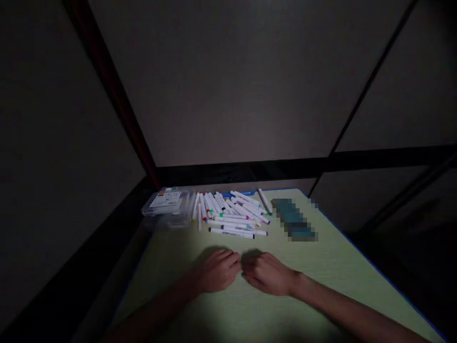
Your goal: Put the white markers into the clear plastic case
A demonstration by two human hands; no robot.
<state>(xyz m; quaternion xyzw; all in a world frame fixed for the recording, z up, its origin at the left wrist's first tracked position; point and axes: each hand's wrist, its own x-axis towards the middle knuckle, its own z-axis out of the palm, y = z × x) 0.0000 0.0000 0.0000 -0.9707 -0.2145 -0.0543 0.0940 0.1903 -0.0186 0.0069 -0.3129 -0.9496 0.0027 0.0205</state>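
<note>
My left hand (220,270) rests on the pale green table as a loose fist, knuckles up. Close beside it, with a narrow gap between, my right hand (268,273) is curled the same way. Nothing shows in either hand. Just beyond them lies a loose heap of white markers (235,220) with coloured ends, several overlapping. The nearest marker, with dark ends (232,233), lies crosswise in front of my knuckles. Another marker (264,201) lies apart at the heap's right side.
A clear plastic case (185,209) with a label stands at the table's far left corner. A pixelated teal flat object (294,219) lies on the right. Something blue (246,194) shows behind the markers. The table (321,267) has a blue edge; a wall (243,95) rises behind it.
</note>
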